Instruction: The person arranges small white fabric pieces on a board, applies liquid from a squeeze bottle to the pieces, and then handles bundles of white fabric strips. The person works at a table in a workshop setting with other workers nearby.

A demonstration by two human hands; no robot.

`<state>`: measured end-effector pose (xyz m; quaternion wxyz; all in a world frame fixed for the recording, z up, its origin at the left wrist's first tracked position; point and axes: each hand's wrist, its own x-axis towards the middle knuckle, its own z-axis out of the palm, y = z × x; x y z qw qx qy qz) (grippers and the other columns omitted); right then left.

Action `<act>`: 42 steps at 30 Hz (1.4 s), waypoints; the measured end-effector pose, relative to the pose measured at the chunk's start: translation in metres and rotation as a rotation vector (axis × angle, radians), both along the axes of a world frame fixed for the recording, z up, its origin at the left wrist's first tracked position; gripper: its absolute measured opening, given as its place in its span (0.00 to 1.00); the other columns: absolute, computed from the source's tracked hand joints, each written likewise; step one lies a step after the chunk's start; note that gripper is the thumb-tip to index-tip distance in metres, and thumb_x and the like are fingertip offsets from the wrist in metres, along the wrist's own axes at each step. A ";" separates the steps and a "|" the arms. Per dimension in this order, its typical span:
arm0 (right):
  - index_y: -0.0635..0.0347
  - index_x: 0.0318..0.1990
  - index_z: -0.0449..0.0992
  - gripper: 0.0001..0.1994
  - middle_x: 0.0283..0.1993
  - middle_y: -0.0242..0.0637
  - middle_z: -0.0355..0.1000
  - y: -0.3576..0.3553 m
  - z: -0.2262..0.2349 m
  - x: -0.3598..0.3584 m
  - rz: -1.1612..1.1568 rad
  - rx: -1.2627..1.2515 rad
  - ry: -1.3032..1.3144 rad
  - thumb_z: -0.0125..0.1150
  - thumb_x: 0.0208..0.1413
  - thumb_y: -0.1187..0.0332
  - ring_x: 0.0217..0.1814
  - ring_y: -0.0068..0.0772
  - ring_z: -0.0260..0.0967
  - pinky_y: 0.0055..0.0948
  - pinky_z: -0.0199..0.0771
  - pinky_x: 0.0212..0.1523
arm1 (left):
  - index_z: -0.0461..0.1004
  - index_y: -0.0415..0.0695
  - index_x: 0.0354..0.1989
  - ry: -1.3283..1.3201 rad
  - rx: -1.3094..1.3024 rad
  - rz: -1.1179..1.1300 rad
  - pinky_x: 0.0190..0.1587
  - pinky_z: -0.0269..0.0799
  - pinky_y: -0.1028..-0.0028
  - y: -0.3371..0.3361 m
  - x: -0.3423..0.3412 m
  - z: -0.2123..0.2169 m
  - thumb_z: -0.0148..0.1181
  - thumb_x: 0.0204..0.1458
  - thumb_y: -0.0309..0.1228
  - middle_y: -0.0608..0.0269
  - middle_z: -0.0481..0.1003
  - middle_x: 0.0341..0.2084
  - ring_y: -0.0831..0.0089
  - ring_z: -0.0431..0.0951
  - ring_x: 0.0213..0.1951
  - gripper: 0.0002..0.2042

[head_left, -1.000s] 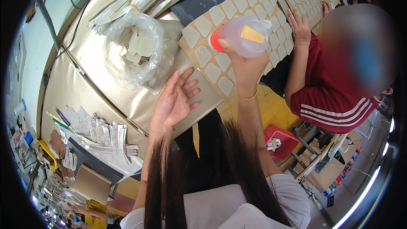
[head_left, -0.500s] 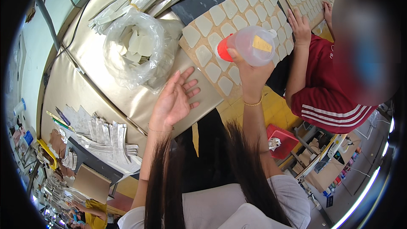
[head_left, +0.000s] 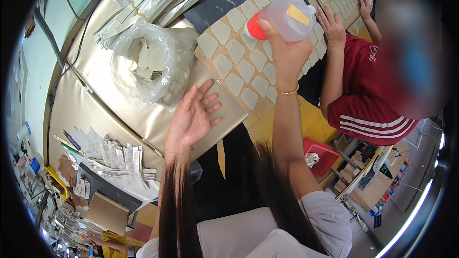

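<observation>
I am holding a clear squeeze bottle tipped on its side in my right hand, the fingers clamped around its body, so that its red cap is pointing left and down over the brown board. Rows of pale shield-shaped pieces are lying on that board, and the bottle is hovering just above the far ones, not touching them as far as I can tell. My left hand is resting flat with fingers spread on the gold tabletop, just beside the board's near left corner, gripping nothing; I judge it is steadying me or the board's edge. To the left, a clear plastic bag of loose pieces is sitting near that hand. Farther off, bundled white strips are lying. On the right, another person in a red shirt is pressing a hand on the board's far right part, crowding that side.
</observation>
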<state>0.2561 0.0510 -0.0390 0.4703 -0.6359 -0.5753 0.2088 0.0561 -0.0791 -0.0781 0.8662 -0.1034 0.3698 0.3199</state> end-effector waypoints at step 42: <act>0.68 0.38 0.77 0.22 0.34 0.36 0.78 0.011 -0.007 0.032 -0.117 0.100 -0.186 0.77 0.38 0.61 0.34 0.25 0.75 0.25 0.73 0.38 | 0.56 0.56 0.65 -0.014 0.014 0.008 0.53 0.58 0.58 -0.003 -0.002 -0.003 0.44 0.57 0.56 0.65 0.64 0.49 0.66 0.63 0.51 0.30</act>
